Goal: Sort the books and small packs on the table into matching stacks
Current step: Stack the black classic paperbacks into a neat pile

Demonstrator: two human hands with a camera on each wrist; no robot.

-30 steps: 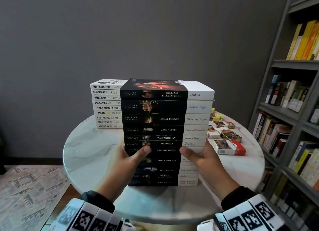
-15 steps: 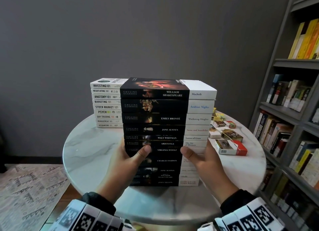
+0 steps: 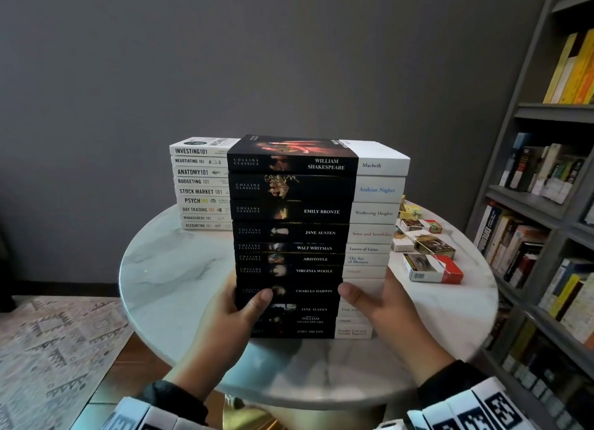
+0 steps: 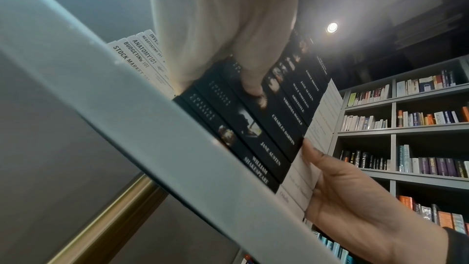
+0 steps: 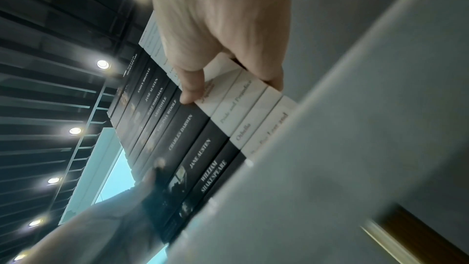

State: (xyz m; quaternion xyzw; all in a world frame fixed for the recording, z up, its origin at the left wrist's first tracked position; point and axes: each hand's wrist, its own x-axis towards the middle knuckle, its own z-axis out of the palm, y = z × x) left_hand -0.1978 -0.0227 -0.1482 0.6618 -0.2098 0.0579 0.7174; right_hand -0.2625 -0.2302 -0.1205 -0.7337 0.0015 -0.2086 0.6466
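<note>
Eleven Collins Classics in one tall black-and-white stack [image 3: 295,233], and it sits near the front of the desk [image 3: 170,275], spines facing us. Very little has moved in the last second. The left grip [image 3: 238,314] and the right grip [image 3: 382,304] clamp the same low part of the pile from either side, just as they did a moment ago. The one shift is small: the left thumb [image 3: 261,297] and the right thumb [image 3: 350,294] have slid down from about the Virginia Woolf line and now press squarely on the Charles Darwin spine. The fingers curl round the ends of the books, out of sight behind them. The stack also looms a touch larger in the head view, though whether it has been drawn in or the head has leaned forward, I can't say.

What does that mean? This looks like squaring-up or settling, not carrying: the bottom book rests flat on the desk. Behind and to the left, the nine-book 101 stack [image 3: 201,191] stands tidy and untouched. So the books look sorted. Over on the right, the small packs [image 3: 430,265] lie loose and mixed, well apart from both grips. That, I'd judge, is the job left.
</note>
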